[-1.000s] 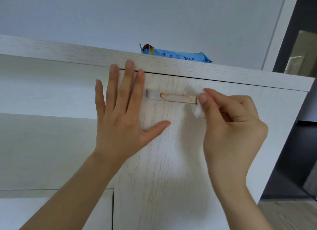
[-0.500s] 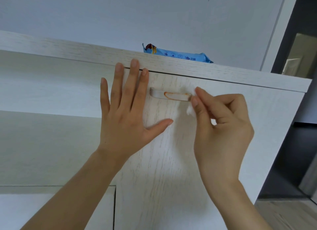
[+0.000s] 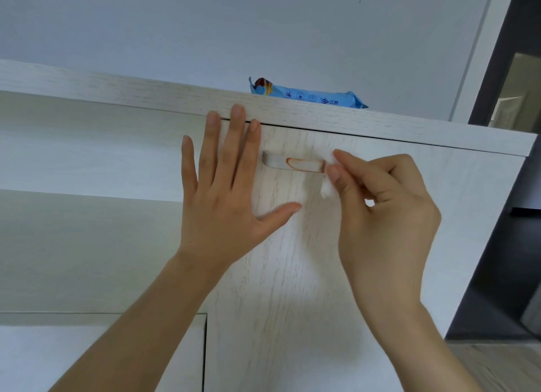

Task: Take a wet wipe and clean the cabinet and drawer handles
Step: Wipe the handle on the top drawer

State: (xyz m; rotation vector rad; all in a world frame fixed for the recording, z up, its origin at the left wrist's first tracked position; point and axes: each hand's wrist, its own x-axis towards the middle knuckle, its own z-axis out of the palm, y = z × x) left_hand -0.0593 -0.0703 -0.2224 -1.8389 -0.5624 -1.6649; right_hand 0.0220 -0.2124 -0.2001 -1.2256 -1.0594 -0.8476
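A: Status on the hands?

B: Left hand (image 3: 222, 198) is flat on the cabinet door (image 3: 292, 274), fingers straight and spread, tips reaching the top edge. It grips nothing. My read: it braces the door so wiping pressure doesn't rock it.

A: Right?

B: Right hand (image 3: 383, 213) pinches a small wad of wet wipe (image 3: 325, 188) between thumb and forefinger, other fingers curled in. The wad sits at the 3 o'clock end of the handle (image 3: 294, 164), touching or just beside it; can't tell which.

A: Handle condition?

B: An orange-brown smear outlines the right half. The 9 o'clock end looks clean. So the job on this one isn't done, I'd say.

A: Why so small a grip on the wipe?

B: Probably a folded pad for a narrow bar: fingertip control and pressure on the stain line.

A: Supply?

B: Blue wipe pack (image 3: 307, 94) lies on the cabinet top (image 3: 117, 90), at 12 o'clock from the handle, within reach.

A: Risk?

B: The smear may spread rather than lift. A fresh fold could be needed.
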